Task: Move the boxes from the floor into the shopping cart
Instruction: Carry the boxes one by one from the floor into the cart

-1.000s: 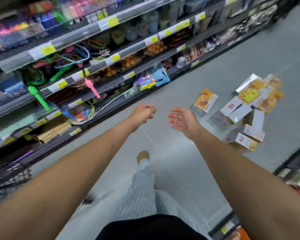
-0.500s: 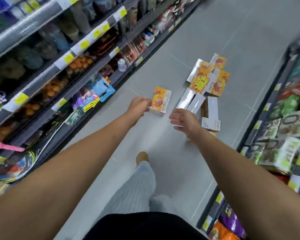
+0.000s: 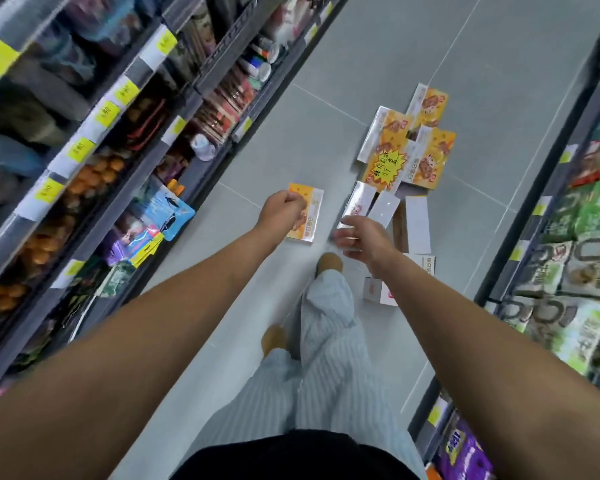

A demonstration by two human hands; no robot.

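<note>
Every box lay on the grey tiled floor (image 3: 413, 57), and no shopping cart was in view. A flat orange-and-white cardboard box (image 3: 311, 211) lay alone. The left hand (image 3: 283, 209) reached out over its near corner with the fingers curled into a loose fist and nothing visibly in them. Whether they touched the box could not be told. The right hand (image 3: 362, 239) hung beside it with the fingers spread apart and empty, over the near end of several plain white boxes (image 3: 417, 220). Beyond those sat a heap of orange and yellow cardboard boxes (image 3: 394, 150), overlapping one another.

The nearest hazard was underfoot. The leading tan shoe (image 3: 329, 264) stood just beside the white boxes, and a small white box (image 3: 374, 289) lay close to that leg, so a careless step would probably kick or crush one. Pulling one box from the overlapping heap would likely drag its neighbours sideways. With the cart out of sight, any loaded turn would be made blind.

The aisle was narrow. The grey metal shelving with yellow price tags (image 3: 94, 131) lined the left side, and a blue packet (image 3: 163, 209) jutted out of it into the walkway. The shelving of green packets (image 3: 568, 216) lined the right side, near the heap. The widest open floor lay between the lone box and the left shelving, and further up the aisle beyond the heap.
</note>
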